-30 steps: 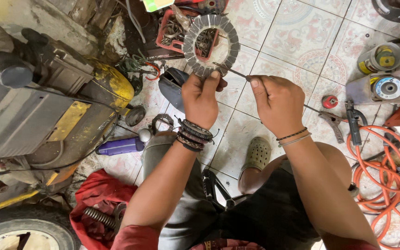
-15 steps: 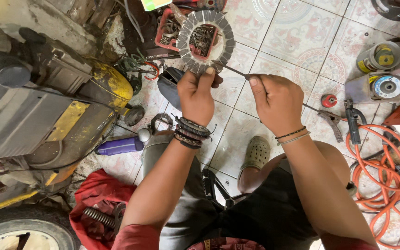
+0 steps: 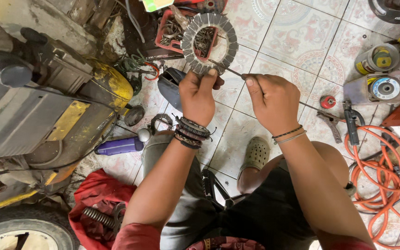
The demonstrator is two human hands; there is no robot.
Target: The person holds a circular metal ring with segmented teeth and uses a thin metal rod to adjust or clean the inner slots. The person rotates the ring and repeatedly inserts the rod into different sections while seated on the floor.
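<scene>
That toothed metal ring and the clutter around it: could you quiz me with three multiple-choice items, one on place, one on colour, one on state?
1. Where is the toothed metal ring?
A. On the floor
B. Raised in the left hand
C. On the red cloth

2. What colour is the coiled hose?
A. Orange
B. Blue
C. Green

3. What is the right hand doing?
A. Resting open
B. Gripping the spray can
C. Pinching a thin rod

Answers: B, fingers grip its lower rim; A, orange loops on tile; C, fingertips close on the rod.

The toothed ring (image 3: 209,43) has tilted slightly, barely shifting.
</scene>
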